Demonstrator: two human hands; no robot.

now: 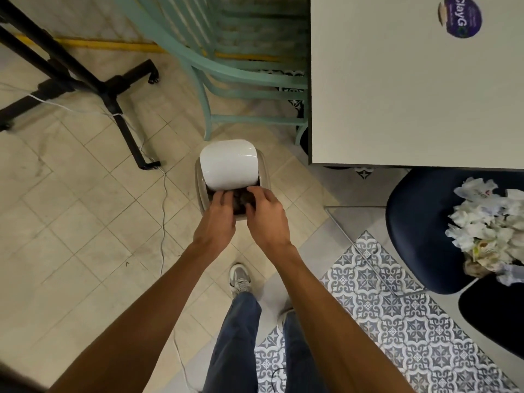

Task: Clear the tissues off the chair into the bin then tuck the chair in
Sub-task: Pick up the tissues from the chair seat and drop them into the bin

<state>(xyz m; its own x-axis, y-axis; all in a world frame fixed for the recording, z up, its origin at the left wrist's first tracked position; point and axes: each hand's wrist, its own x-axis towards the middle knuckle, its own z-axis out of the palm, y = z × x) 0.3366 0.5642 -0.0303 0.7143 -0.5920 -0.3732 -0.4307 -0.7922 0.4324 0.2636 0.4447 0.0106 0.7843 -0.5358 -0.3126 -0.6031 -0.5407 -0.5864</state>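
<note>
A: Status?

B: Both hands are at the bin. The left hand and right hand are side by side over the dark opening. The white lid covers the far part of it.

A: Holding anything?

B: Can't tell. The fingers of both are bent down into the opening, tips partly hidden. No white paper shows in them.

A: Tissues?

B: A big crumpled pile of tissues on the dark blue chair, to the person's right and well apart from the bin. The seat sits out past the table edge, not tucked.

A: Which step?

B: Looks like a drop-off at the bin. Judging by the pile, most of the clearing is left.

A: Next?

B: Probably turn right, reach to the seat, gather a handful with both hands and carry it over. The lid likely needs pushing open again. Loose bits could fall on the floor. The chair goes under the table only once the seat is bare.
</note>
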